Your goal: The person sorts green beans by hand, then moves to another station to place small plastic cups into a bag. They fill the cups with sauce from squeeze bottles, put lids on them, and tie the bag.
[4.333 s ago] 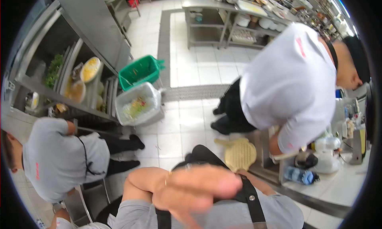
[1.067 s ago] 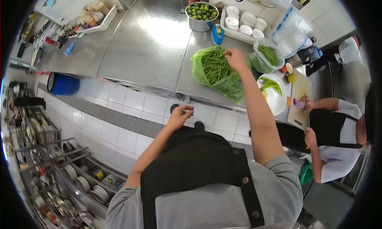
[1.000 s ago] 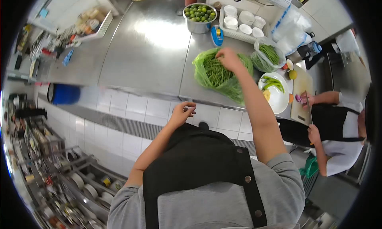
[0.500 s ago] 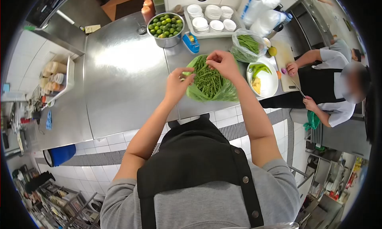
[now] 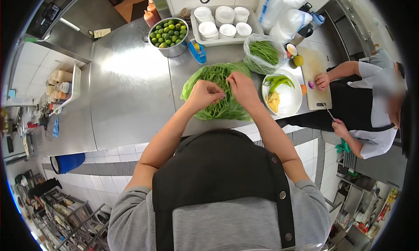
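Observation:
An opened green plastic bag (image 5: 190, 86) lies on the steel counter, heaped with thin green vegetable stalks (image 5: 214, 73). Over the left part of the heap is my left hand (image 5: 205, 96), its thumb and fingertips drawn together in a pinch. My right hand (image 5: 243, 90) hovers over the right part, fingers curled and pinched too. A small gap separates the two hands. Whatever lies between either set of fingertips is too small or hidden to name.
Beyond the bag are a blue tape dispenser (image 5: 197, 51), a pot of limes (image 5: 169, 51) and a tray (image 5: 227, 41) of white cups. To the right stand a bag of green beans (image 5: 264, 52) and a white bowl (image 5: 290, 102). A co-worker (image 5: 362, 98) holds a knife (image 5: 327, 109) at a cutting board (image 5: 315, 68).
My left hand has moved right and down, and its fingers have closed from a looser shape. My right hand has come down slightly. The view has shifted, so counter objects appear further left.

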`<state>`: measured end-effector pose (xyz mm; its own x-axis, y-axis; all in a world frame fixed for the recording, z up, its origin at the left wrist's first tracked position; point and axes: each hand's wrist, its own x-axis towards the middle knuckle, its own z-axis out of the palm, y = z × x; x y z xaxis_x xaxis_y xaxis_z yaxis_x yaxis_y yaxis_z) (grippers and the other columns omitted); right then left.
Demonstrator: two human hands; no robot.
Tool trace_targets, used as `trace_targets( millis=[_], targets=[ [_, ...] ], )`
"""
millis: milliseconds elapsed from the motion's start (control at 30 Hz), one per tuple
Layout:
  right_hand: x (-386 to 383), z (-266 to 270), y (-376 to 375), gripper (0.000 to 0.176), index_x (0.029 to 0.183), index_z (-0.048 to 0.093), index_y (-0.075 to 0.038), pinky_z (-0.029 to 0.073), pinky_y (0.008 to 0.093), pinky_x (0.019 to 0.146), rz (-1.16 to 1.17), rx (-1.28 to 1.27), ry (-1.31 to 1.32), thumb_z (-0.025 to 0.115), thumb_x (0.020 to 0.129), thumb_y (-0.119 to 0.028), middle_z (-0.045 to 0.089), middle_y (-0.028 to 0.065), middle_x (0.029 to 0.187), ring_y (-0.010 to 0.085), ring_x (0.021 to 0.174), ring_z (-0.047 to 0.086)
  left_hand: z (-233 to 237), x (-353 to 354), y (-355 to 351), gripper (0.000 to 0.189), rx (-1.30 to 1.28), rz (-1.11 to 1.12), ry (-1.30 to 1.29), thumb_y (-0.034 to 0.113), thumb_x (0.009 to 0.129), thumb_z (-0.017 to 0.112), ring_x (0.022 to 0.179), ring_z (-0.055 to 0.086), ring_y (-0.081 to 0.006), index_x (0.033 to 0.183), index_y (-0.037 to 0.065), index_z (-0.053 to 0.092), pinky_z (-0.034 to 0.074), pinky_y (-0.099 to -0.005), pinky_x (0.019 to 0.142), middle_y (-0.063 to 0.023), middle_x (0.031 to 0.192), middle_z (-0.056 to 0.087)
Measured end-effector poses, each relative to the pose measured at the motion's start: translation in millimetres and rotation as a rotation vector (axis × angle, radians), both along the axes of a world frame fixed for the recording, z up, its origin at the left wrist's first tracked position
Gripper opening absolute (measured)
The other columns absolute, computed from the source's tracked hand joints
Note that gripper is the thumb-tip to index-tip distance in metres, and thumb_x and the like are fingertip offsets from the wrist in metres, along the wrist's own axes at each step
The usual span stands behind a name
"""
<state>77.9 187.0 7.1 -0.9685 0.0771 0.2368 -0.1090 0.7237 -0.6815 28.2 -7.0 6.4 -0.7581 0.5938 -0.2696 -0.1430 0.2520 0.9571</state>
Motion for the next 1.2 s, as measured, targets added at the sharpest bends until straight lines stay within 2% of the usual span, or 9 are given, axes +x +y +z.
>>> trace_targets(
  millis=[100, 167, 333, 567, 900, 1000, 1067, 1167, 1200],
  targets=[
    [-11, -11, 28, 0.016, 0.085, 0.062, -0.002, 0.049, 0.0444, 0.073, -0.010, 0.056, -0.179, 0.069, 0.089, -0.016, 0.065, 0.0177, 0.090, 0.0370, 0.082, 0.061, 17, 11, 3, 0.015, -0.018, 0.051, -0.040, 0.010, 0.085, 0.077, 0.061, 0.063, -0.0083, 0.090, -0.004, 0.074, 0.050, -0.0228, 0.055, -0.0070, 0.075, 0.072],
    [-15, 7, 39, 0.015, 0.088, 0.066, -0.003, 0.050, 0.0420, 0.074, 0.135, 0.081, -0.434, 0.071, 0.088, -0.017, 0.066, 0.0157, 0.091, 0.0346, 0.081, 0.062, 12, 4, -1, 0.015, 0.231, 0.280, -0.208, 0.009, 0.088, 0.075, 0.064, 0.063, -0.0072, 0.096, -0.004, 0.072, 0.049, -0.0206, 0.056, -0.0074, 0.081, 0.073],
    [-10, 2, 42, 0.021, 0.105, 0.073, -0.005, 0.051, 0.0322, 0.074, 0.409, -0.378, -0.286, 0.073, 0.089, -0.018, 0.067, 0.0071, 0.088, 0.0194, 0.078, 0.064, 22, -12, -9, 0.012, 0.787, 0.604, -0.508, 0.007, 0.095, 0.069, 0.069, 0.062, -0.0053, 0.104, -0.001, 0.067, 0.050, -0.0161, 0.060, -0.0077, 0.092, 0.071],
    [-12, 22, 6, 0.014, 0.100, 0.069, 0.000, 0.048, 0.0236, 0.072, 0.372, -0.837, -0.472, 0.068, 0.095, -0.013, 0.065, 0.0003, 0.085, 0.0072, 0.076, 0.059, 27, 1, 7, 0.011, 0.797, 0.715, -0.340, 0.006, 0.094, 0.070, 0.072, 0.061, -0.0069, 0.103, 0.001, 0.067, 0.050, -0.0172, 0.064, -0.0076, 0.093, 0.070],
    [-18, 20, 15, 0.003, 0.095, 0.066, -0.002, 0.048, 0.0242, 0.072, 0.211, -1.202, -0.026, 0.063, 0.096, -0.005, 0.066, 0.0006, 0.085, 0.0084, 0.077, 0.059, 3, -3, 28, 0.009, 0.769, 0.935, -0.354, 0.009, 0.096, 0.068, 0.076, 0.060, -0.0094, 0.102, 0.002, 0.065, 0.052, -0.0209, 0.071, -0.0071, 0.096, 0.068],
    [-25, 23, 31, 0.009, 0.092, 0.067, -0.002, 0.048, 0.0244, 0.074, 0.203, -1.129, -0.101, 0.062, 0.098, -0.007, 0.067, 0.0011, 0.086, 0.0081, 0.079, 0.059, -8, -20, 13, 0.009, 0.684, 1.050, -0.322, 0.011, 0.097, 0.066, 0.076, 0.061, -0.0116, 0.102, 0.003, 0.064, 0.052, -0.0242, 0.072, -0.0067, 0.096, 0.068],
    [-28, 8, 38, 0.016, 0.088, 0.067, -0.001, 0.047, 0.0277, 0.070, 0.283, -0.792, -0.243, 0.065, 0.097, -0.015, 0.064, 0.0037, 0.081, 0.0116, 0.075, 0.059, -2, -24, 8, 0.009, 0.585, 1.047, -0.293, 0.009, 0.096, 0.064, 0.078, 0.062, -0.0133, 0.103, 0.003, 0.064, 0.051, -0.0257, 0.072, -0.0056, 0.097, 0.067],
    [-23, -10, 38, 0.026, 0.083, 0.067, 0.000, 0.046, 0.0333, 0.067, 0.416, -0.431, -0.290, 0.066, 0.096, -0.023, 0.060, 0.0081, 0.075, 0.0191, 0.072, 0.059, -56, -42, -17, 0.014, 0.339, 0.677, -0.224, 0.008, 0.090, 0.064, 0.078, 0.065, -0.0161, 0.102, 0.001, 0.068, 0.052, -0.0303, 0.072, -0.0073, 0.092, 0.069],
    [-18, -13, 36, 0.029, 0.081, 0.067, 0.000, 0.045, 0.0353, 0.067, 0.465, -0.333, -0.280, 0.066, 0.096, -0.025, 0.058, 0.0097, 0.074, 0.0219, 0.071, 0.059, -53, -44, -10, 0.014, 0.052, 0.591, -0.102, 0.009, 0.087, 0.065, 0.079, 0.067, -0.0221, 0.097, 0.000, 0.068, 0.053, -0.0340, 0.072, -0.0110, 0.089, 0.069]
  ],
)
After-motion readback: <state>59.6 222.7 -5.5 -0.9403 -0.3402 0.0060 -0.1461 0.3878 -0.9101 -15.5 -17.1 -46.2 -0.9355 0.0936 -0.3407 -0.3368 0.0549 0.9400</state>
